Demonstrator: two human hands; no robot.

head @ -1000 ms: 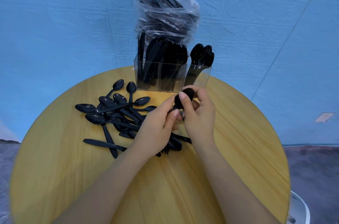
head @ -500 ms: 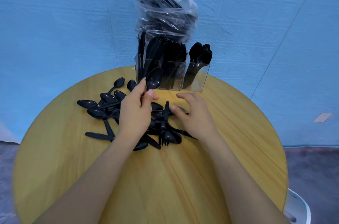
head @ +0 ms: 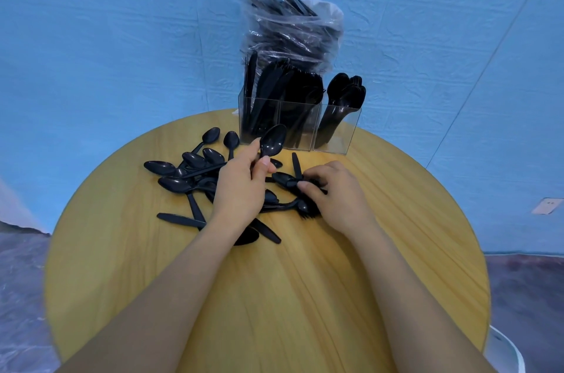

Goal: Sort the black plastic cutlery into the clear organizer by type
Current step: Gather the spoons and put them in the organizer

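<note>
Left hand (head: 241,186) pinched a spoon (head: 272,140) by its handle, bowl up, long axis pointing toward the organizer (head: 297,122) just beyond. Spoon compartment lay far right. Right hand (head: 332,192), fingers curled, pinched cutlery in the desk (head: 305,296) pile (head: 195,171).

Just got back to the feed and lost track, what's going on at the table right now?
A person is sorting black cutlery into a clear organizer at the back of a round wooden table. The left hand holds up a spoon by its handle, bowl up, in front of the organizer. The right hand reaches into the loose pile, fingers on a piece there. The organizer's right section already holds spoons.
</note>
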